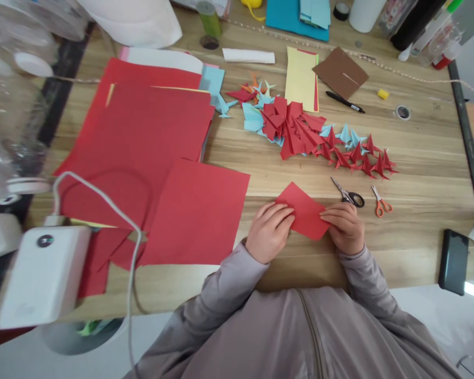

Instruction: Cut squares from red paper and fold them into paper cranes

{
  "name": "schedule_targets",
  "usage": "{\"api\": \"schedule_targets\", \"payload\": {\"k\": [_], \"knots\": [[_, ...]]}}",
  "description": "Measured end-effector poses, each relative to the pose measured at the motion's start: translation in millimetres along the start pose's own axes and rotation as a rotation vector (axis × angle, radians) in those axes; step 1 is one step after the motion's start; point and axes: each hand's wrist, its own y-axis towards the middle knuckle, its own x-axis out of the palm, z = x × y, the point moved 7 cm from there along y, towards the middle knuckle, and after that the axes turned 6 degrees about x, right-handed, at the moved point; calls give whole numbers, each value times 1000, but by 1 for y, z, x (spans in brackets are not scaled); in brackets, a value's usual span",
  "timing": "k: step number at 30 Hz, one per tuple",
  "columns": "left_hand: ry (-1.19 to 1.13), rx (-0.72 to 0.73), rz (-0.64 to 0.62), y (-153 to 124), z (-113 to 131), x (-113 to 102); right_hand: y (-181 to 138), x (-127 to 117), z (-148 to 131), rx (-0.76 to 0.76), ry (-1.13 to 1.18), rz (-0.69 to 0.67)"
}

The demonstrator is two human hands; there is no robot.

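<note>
A small folded red paper square (305, 209) lies on the wooden table (418, 158) right in front of me. My left hand (269, 231) presses on its left edge with curled fingers. My right hand (345, 226) grips its right corner, fingers closed on the paper. Just beyond my right hand lie black-handled scissors (348, 195) and small orange-handled scissors (380, 202). Farther back is a heap of folded red and light-blue paper figures (308, 134).
Large red paper sheets (154, 147) cover the table's left half. A white box with a cable (43, 273) and clear plastic bottles (11, 95) stand at far left. A black phone (453, 260) lies at right edge. Yellow paper (300, 76), brown paper (339, 71), a black pen (345, 101) sit behind.
</note>
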Motion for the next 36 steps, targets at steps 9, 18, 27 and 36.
{"api": "schedule_targets", "payload": {"k": [9, 18, 27, 36], "knots": [[-600, -718, 266, -19, -32, -1, -10, -11, 20, 293, 241, 225], [-615, -624, 141, -17, -22, 15, -3, 11, -37, 10, -12, -9], [-823, -701, 144, -17, -28, 7, 0, -29, -12, 217, -78, 322], [-469, -135, -79, -2, 20, 20, 3, 20, -55, 116, -22, -61]]}}
